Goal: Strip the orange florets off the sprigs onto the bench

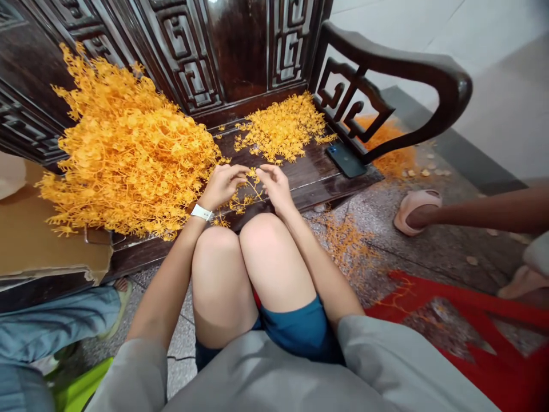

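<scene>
My left hand [223,184], with a white watch [201,213] on its wrist, and my right hand [274,184] meet above the front of a dark wooden bench. Between their fingertips is an orange plastic sprig [255,187] with thin branching stems, its lower part hanging down. Both hands have fingers bent and closed on it. Left of my left hand rises a large heap of orange plastic sprigs [141,149]. Behind my right hand lies a smaller, flatter pile of loose orange pieces [285,127]. A few sprigs [241,203] lie at the bench edge below my hands.
A dark phone [345,159] lies by the carved armrest [398,63]. Stripped orange stems [347,243] litter the floor, with more beyond the armrest. A cardboard box [72,240] stands at left. Other people's legs show on both sides; a red stool [484,320] is at lower right.
</scene>
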The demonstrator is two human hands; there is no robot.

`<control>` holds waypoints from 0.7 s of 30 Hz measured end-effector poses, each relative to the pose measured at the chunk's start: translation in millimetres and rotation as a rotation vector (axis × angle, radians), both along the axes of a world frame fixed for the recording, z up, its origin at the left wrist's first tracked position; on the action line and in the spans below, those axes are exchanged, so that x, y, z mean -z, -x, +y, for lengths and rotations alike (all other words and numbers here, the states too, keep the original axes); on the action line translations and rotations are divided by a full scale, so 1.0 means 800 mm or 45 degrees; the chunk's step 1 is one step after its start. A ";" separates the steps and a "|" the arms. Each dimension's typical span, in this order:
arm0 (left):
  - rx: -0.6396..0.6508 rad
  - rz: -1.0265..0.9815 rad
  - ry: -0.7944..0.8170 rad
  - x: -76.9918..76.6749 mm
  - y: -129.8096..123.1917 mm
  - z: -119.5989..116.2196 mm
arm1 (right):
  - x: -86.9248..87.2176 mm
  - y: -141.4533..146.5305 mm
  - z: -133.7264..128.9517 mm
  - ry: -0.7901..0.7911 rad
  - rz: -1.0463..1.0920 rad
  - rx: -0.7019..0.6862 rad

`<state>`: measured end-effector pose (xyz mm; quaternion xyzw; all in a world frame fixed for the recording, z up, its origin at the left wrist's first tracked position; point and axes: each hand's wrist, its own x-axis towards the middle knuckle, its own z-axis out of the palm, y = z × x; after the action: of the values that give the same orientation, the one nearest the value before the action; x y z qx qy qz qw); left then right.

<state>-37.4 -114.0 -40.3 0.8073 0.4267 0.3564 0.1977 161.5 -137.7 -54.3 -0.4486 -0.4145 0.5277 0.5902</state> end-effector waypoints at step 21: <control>-0.018 0.519 -0.186 -0.026 -0.007 0.013 | -0.014 0.002 -0.011 -0.669 -0.400 -0.002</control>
<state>-32.0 -103.9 -19.8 0.8718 0.4368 0.2170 0.0458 159.8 -146.4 -43.3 -0.3564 -0.6233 0.3271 0.6143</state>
